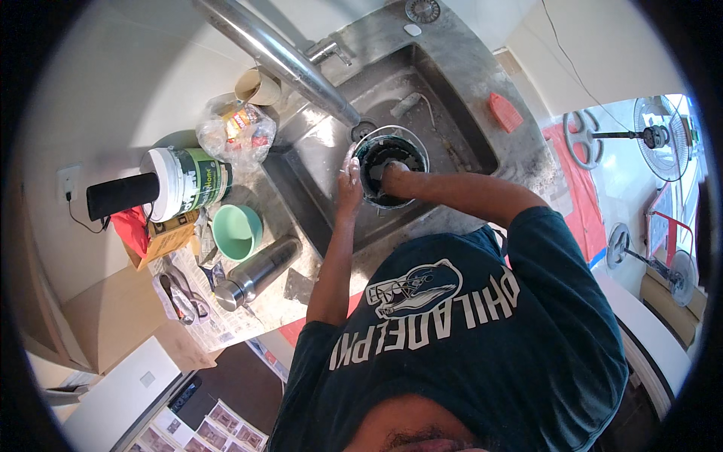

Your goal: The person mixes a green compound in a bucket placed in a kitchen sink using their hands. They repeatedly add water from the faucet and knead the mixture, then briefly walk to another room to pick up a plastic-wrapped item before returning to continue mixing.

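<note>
A dark bucket (416,145) with a raised wire handle stands in the steel sink (301,169), its inside smeared grey and wet. My left hand (349,179), whitish with residue, grips the bucket's left side at the rim. My right hand (395,179) reaches down inside the bucket from the right. Its fingers look curled, but the tips and whatever they hold are hidden in the dark interior. Above the sink hangs the metal faucet (290,68), its end close behind the bucket. A small brush-like tool (405,104) lies farther back in the basin.
Left of the sink stand a steel bottle (260,271), a mint-green bowl (236,232), a white tub (169,181) and a plastic bag (237,135). Scissors (181,297) lie on newspaper. A red scrub brush (504,112) rests on the right counter. A fan (661,138) stands farther right.
</note>
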`<state>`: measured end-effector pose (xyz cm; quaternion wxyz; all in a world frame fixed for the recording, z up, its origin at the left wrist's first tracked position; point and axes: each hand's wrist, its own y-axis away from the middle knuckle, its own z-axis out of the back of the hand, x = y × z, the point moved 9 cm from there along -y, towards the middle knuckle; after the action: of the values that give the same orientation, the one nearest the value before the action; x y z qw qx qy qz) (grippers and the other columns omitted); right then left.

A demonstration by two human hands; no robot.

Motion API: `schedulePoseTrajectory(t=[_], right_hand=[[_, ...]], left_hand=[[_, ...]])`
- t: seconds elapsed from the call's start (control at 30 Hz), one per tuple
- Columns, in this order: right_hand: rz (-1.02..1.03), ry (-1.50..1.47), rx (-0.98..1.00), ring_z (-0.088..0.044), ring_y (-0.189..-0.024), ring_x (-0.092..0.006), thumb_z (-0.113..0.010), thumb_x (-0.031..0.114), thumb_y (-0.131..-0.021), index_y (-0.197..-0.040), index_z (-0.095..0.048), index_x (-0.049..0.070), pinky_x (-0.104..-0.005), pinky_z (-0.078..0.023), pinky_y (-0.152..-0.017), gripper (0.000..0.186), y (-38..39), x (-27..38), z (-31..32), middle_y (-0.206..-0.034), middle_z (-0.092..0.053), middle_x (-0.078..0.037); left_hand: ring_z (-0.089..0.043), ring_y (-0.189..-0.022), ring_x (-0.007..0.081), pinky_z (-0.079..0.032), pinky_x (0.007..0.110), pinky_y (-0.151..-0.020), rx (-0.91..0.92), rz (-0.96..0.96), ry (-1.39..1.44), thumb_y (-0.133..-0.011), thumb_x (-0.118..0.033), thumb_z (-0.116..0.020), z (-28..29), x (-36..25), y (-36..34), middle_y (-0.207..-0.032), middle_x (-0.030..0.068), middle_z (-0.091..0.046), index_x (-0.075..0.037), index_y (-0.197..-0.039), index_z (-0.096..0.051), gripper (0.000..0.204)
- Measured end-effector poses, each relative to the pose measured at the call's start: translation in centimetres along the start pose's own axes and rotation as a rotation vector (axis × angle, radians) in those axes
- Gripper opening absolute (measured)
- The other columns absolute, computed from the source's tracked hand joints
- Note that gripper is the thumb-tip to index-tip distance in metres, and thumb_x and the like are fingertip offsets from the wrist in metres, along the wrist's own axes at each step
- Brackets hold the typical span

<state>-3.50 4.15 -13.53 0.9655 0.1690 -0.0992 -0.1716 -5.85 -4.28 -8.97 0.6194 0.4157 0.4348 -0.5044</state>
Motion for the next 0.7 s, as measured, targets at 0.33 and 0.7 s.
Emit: schedulePoseTrajectory(t=[0.33,0.7], right_hand=[[0.126,-0.315,0.199,-0.069,-0.089,-0.0354,-0.063,0.011,-0.079,-0.093,-0.072,0.0,-0.0431,-0.056,-0.077,0.02,-0.3,1.8,-2.3,-0.094,-0.07,-0.021],[-0.174,-0.593,0.1,-0.068,-0.094,-0.0352,-0.065,0.01,-0.075,-0.094,-0.07,-0.003,-0.0451,-0.054,-0.081,0.024,-1.3,0.4,-0.3,-0.098,-0.069,-0.023]], left_hand=[[-0.059,-0.111,0.0282,-0.043,0.038,-0.098,-0.196,-0.005,-0.001,-0.101,-0.023,-0.041,-0.1,-2.4,0.5,-0.121,0.0198,-0.062,0.005,-0.127,-0.055,0.041],[-0.056,-0.116,0.0273,-0.041,0.037,-0.1,-0.152,0.036,0.007,-0.102,-0.02,-0.039,-0.2,-2.5,0.5,-0.125,0.0192,-0.06,0.005,-0.129,-0.054,0.04]])
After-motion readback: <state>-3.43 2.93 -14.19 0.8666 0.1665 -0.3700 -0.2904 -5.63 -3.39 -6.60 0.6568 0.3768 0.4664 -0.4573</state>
